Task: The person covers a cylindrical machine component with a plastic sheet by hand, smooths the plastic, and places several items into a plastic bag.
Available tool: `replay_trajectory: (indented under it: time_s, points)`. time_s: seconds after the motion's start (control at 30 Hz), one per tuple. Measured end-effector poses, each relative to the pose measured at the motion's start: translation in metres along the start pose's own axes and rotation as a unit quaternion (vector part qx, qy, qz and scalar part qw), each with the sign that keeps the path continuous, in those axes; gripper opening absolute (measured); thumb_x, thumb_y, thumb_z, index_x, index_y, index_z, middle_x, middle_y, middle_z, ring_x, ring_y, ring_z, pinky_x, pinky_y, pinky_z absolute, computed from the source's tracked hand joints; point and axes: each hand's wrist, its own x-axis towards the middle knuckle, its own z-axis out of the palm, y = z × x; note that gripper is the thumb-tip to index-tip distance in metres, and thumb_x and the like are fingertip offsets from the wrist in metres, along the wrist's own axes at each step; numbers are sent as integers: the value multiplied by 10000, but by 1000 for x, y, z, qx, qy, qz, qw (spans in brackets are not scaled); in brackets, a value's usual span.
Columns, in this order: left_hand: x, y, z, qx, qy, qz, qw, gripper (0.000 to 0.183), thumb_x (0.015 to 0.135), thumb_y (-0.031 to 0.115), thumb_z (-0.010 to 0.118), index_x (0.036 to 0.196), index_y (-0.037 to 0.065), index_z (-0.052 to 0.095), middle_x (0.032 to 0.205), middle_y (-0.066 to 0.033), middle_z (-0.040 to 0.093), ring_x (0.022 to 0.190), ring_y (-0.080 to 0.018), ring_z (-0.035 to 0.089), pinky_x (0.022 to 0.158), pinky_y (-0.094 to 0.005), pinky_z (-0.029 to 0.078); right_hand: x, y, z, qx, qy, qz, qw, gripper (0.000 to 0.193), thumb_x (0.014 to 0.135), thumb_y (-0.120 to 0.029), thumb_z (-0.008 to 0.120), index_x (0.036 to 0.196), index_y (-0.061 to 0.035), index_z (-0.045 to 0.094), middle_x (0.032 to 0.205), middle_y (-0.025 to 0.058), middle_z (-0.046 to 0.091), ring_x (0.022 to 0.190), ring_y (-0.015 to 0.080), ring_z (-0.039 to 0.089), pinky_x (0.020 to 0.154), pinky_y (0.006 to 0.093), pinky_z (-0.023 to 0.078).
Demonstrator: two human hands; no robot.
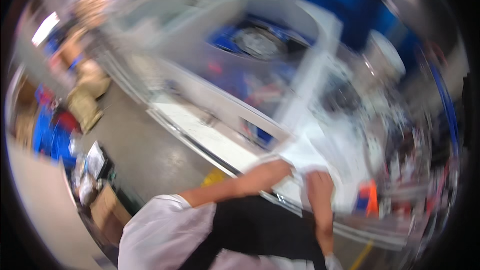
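Both hands are close together over the near end of a white work surface [345, 190], in a picture smeared by motion. My left hand [270, 174] reaches in from the left, its fingers curled. Beside it, my right hand [320, 186] is bent downward with its fingers drawn together. A thin, pale, sheet-like thing [311, 151] lies at the fingertips of both hands; its kind is too blurred to make out. What the fingers close on is hidden.
Beyond the hands stands a large white machine housing with a frame [220, 102] around a blue interior. A white container [385, 55] and blurred small items are on the right, near an orange and blue object [369, 197]. Sacks [85, 105] and a cardboard box [107, 212] line the left.
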Motion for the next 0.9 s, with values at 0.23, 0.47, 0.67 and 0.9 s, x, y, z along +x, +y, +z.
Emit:
replay_trajectory:
  time_s: [0.23,0.47,0.67,0.9]
  points:
    - [-50,0,-9,-33,170,-14,985,101,891,66,542,986,33,540,1118,-118,534,1037,-304,520,826,-385,466,-13,-6,-5,44,13,66,997,101,821,-92,619,865,-1,632,819,170,600,754,345,560,710,408,462]
    - [-97,-2,-23,25,229,-119,966,139,873,62,549,1011,45,545,1141,-109,538,1044,-285,528,805,-371,472,3,26,-8,257,-78,272,924,82,780,-54,653,769,-25,577,757,35,543,721,158,481,684,297,436]
    - [-105,-6,-21,2,197,-187,963,183,820,52,596,1003,45,590,1125,-121,592,989,-306,570,799,-385,488,2,38,-8,350,116,295,882,68,869,-58,552,839,3,551,796,73,558,737,184,538,699,310,449]
    - [-59,-23,-36,72,158,5,985,289,667,-30,667,942,51,628,986,-107,647,796,-281,629,653,-362,513,57,-14,-37,199,173,308,914,96,788,-87,678,796,-7,624,778,97,643,702,220,606,644,284,460]
